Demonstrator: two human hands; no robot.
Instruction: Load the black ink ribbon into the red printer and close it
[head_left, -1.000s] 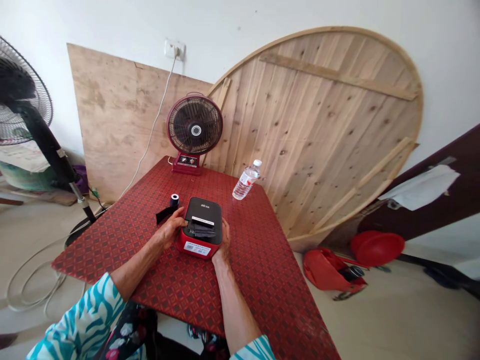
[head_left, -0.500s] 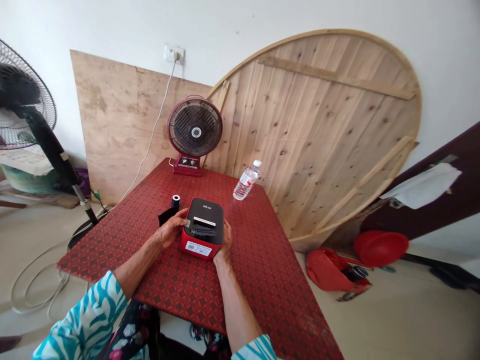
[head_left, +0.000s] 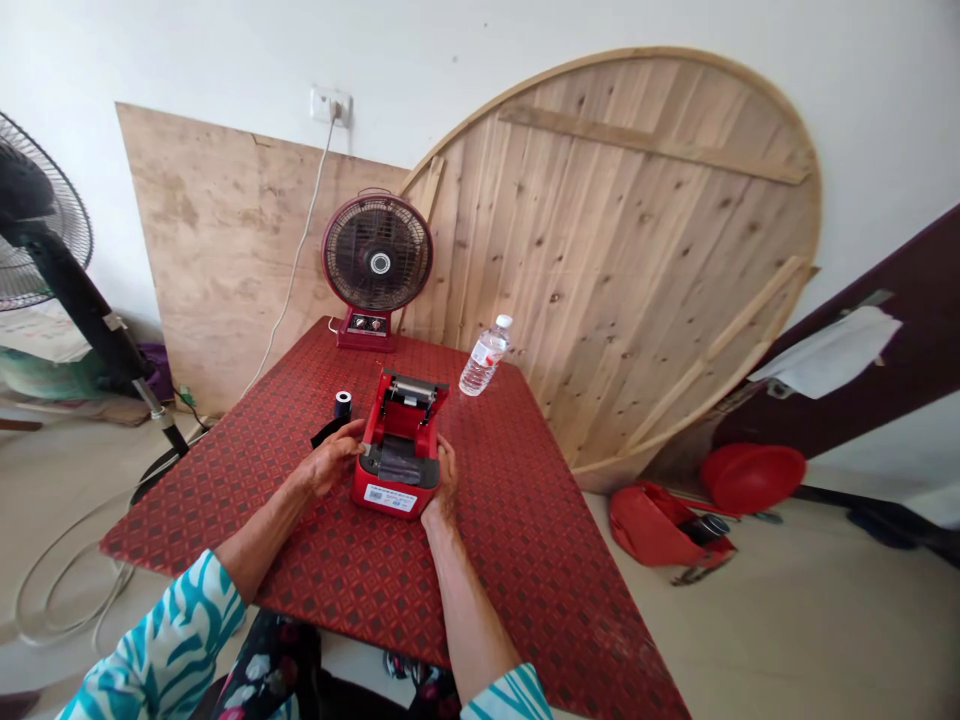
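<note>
A red label printer (head_left: 394, 480) with a white sticker on its front sits on the table. Its lid is raised at the back, showing the roller and inner parts, and a dark strip lies across the front opening. My left hand (head_left: 334, 460) grips the printer's left side, thumb near the front edge of the opening. Around the right side wraps my right hand (head_left: 441, 488), its fingers partly hidden behind the casing. Just beyond my left hand stands a small dark roll (head_left: 343, 405) with a white core, with a black strip lying beside it.
The red patterned table (head_left: 517, 560) carries a water bottle (head_left: 484, 358) and a dark red fan (head_left: 379, 265) at the back. A round wooden board (head_left: 622, 250) leans on the wall. On the floor at right are a red bag (head_left: 645, 525) and a red basin (head_left: 754, 478).
The printer's black lid has swung up from shut to open, exposing the inside. Both hands stay at the printer's sides. The whole view has shifted slightly.
</note>
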